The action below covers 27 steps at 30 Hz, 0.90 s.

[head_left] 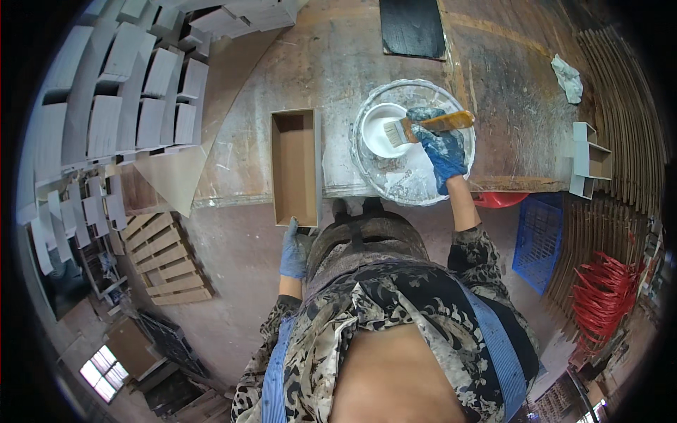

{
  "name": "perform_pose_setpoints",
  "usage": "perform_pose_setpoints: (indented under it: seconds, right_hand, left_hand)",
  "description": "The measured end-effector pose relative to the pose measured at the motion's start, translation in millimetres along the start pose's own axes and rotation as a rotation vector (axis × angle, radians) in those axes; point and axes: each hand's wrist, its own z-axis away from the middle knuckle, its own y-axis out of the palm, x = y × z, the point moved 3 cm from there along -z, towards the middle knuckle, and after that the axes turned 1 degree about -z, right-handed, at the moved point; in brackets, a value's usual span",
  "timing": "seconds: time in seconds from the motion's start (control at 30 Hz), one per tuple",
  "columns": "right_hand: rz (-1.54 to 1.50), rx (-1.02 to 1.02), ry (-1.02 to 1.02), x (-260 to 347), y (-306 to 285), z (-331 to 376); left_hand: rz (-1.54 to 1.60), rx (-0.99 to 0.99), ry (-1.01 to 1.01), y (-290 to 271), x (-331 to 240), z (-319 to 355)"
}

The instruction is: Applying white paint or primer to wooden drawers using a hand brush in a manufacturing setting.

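My right hand (444,151), in a paint-smeared blue glove, grips a wide paintbrush (451,121) by its wooden handle. The bristles hang over a white bowl (367,134) of white liquid. That bowl stands in a large round, white-smeared basin (416,192) on the table. To its left lies a long, open-topped box (295,166), brown inside with pale walls, its near end jutting past the table edge. My left hand (293,255), also in a blue glove, holds that near end with the thumb at its rim; its other fingers are partly hidden.
Stacks of pale boxes (123,53) crowd the left. A black board (412,28) and a crumpled cloth (567,79) lie on the wooden table (508,84). Small pale boxes (591,161), a blue crate (537,240) and red strapping (603,299) are at right; a slatted pallet (166,257) lies lower left.
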Motion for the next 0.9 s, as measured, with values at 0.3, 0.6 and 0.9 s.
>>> perform_pose_setpoints:
  seconds: [0.3, 0.6, 0.9]
  right_hand:
    - [0.159, 0.032, -0.075, 31, 21, -7]
    - [-0.130, -0.071, -0.015, 29, 29, 3]
    - [0.020, -0.318, -0.143, -10, -2, 11]
  left_hand:
    - [-0.113, -0.060, 0.176, 0, -19, 1]
    - [-0.636, -0.338, 0.559, 13, -64, 25]
    - [-1.448, -0.636, 1.059, 23, -86, 34]
